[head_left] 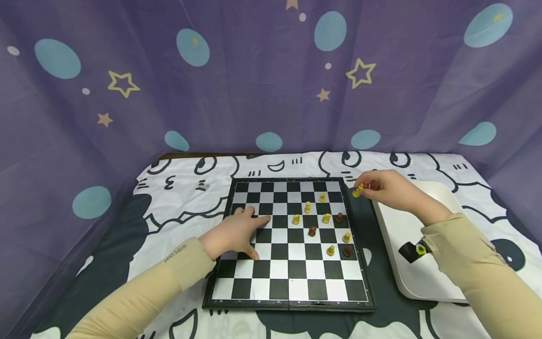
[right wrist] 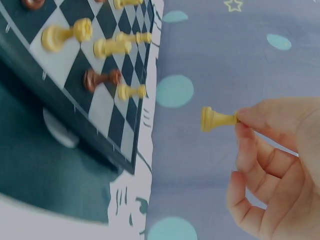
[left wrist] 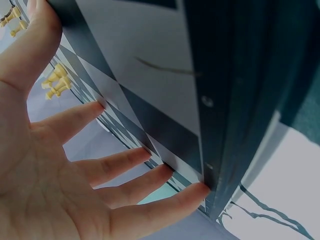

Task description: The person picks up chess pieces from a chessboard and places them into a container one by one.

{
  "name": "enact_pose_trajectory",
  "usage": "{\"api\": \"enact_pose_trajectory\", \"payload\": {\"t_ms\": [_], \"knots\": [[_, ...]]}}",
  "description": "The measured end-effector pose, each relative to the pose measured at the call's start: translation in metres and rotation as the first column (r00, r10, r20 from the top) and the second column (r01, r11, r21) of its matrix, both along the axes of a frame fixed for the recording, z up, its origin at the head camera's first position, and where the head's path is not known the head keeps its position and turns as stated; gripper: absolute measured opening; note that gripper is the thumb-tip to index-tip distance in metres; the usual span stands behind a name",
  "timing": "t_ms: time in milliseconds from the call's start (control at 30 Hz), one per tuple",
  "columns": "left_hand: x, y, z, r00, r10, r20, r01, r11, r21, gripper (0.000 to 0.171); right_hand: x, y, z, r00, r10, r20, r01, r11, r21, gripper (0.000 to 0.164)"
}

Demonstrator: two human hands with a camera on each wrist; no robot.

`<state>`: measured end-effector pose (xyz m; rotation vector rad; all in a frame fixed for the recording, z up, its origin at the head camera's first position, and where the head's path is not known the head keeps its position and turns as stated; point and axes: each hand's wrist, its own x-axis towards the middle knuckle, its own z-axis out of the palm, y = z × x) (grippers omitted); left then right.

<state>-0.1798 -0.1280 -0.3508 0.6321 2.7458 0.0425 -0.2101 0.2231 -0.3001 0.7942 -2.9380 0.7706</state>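
My right hand (head_left: 391, 190) is raised beyond the board's right edge. Its thumb and fingertips pinch a yellow chess piece (right wrist: 215, 119) at the top, with the broad base sticking out. The chessboard (head_left: 279, 267) lies flat, checkered inside a black frame. Over its left part, my left hand (head_left: 236, 230) is spread with fingertips at the squares, holding nothing. In the head view, several yellow chess pieces (head_left: 307, 207) and three brown chess pieces (head_left: 312, 231) stand on the board's right half.
To the board's right is a white tray (head_left: 394, 263), partly covered by my right forearm. A small black item (head_left: 409, 252) shows beside that sleeve. The cloth (head_left: 186, 172) has cartoon faces, and a purple curtain (head_left: 271, 84) hangs behind.
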Motion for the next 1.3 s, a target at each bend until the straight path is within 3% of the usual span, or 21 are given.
{"api": "enact_pose_trajectory", "payload": {"t_ms": [267,500,667,933,1300], "knots": [[0.000,-0.001,0.000,1.000,0.001,0.000,-0.001,1.000,-0.004,0.102,-0.001,0.033,0.005,0.997,-0.070,-0.043,0.072,0.997,0.037,0.013],[-0.001,-0.002,0.000,1.000,0.000,0.003,0.000,1.000,-0.006,0.103,-0.007,0.053,-0.001,0.991,-0.124,-0.047,0.126,0.991,0.045,0.013],[0.000,-0.001,0.003,1.000,-0.001,0.001,0.001,1.000,-0.019,0.102,-0.013,0.063,-0.010,0.986,-0.164,-0.040,0.166,0.985,0.041,0.013],[0.001,0.001,0.007,1.000,-0.011,-0.003,0.011,1.000,-0.016,0.098,-0.023,0.071,-0.034,0.974,-0.218,0.057,0.215,0.975,0.050,0.015],[0.000,0.001,0.001,1.000,0.009,0.018,-0.009,1.000,-0.009,0.101,-0.038,0.075,-0.063,0.970,-0.222,0.096,0.219,0.975,0.039,0.014]]}}
